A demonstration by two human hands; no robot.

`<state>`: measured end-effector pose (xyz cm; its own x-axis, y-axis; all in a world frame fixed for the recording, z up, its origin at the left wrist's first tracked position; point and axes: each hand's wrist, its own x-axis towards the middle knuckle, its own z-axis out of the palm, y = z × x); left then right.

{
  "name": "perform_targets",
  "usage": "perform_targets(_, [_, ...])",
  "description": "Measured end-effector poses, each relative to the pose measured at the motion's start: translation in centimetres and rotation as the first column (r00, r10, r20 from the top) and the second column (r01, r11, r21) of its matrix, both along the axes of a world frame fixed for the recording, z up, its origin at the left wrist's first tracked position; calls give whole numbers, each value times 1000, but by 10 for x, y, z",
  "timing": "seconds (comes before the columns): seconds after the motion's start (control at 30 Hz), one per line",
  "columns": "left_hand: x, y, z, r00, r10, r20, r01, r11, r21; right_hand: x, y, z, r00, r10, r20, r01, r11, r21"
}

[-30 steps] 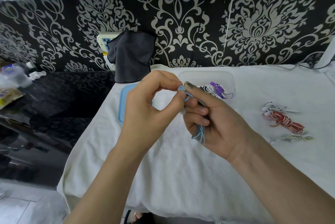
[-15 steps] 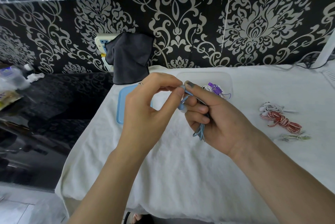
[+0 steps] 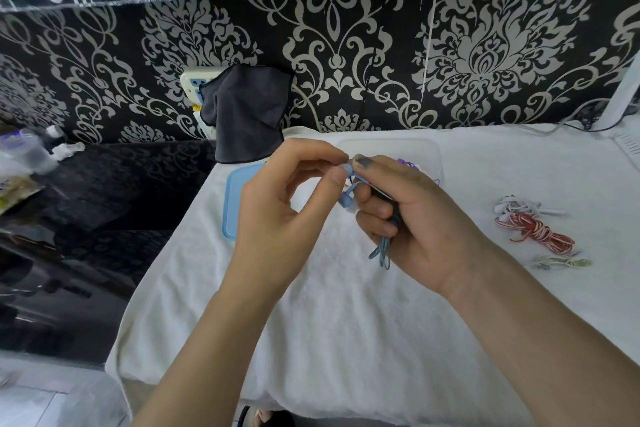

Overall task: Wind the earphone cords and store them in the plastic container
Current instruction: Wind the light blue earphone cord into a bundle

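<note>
Above the white towel (image 3: 346, 340), both hands meet, forearms angling up from the bottom edge: the right hand (image 3: 426, 229) has its fingers curled round the wound blue earphone cord (image 3: 381, 253), loops dangling below its palm. The left hand (image 3: 280, 215) arches over, thumb and forefinger pinching a blue earbud (image 3: 347, 169) at the cord's top. Behind the hands sits the clear plastic container (image 3: 426, 156) beside its blue lid (image 3: 235, 198); red-and-white earphones (image 3: 536, 234) lie well off to the right.
</note>
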<state>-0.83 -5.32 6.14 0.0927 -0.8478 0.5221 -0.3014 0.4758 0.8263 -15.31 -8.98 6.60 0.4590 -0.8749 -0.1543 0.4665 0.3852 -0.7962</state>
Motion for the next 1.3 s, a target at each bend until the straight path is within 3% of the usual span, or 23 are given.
perform_targets(0.1, [3, 0, 0, 1000, -26, 1, 26, 1000, -15, -2, -2, -3, 1000, 8, -27, -10, 996, -87])
perform_targets(0.43, [6, 1, -1, 961, 84, 263, -40, 985, -170, -8, -6, -5, 999, 31, -43, -37, 985, -166])
perform_targets(0.83, [9, 0, -5, 977, 51, 206, -20, 988, -150, -13, -9, -7, 994, 16, -104, -42, 967, -251])
perform_targets(1.1, [0, -6, -6, 988, 44, 146, -45, 999, 4, -12, -15, -8, 990, -47, -133, 15, 974, -225])
perform_targets(1.3, [-3, -30, -31, 977, 121, 178, -169, 941, 292, -31, -50, -22, 872, -343, -350, 257, 928, -268])
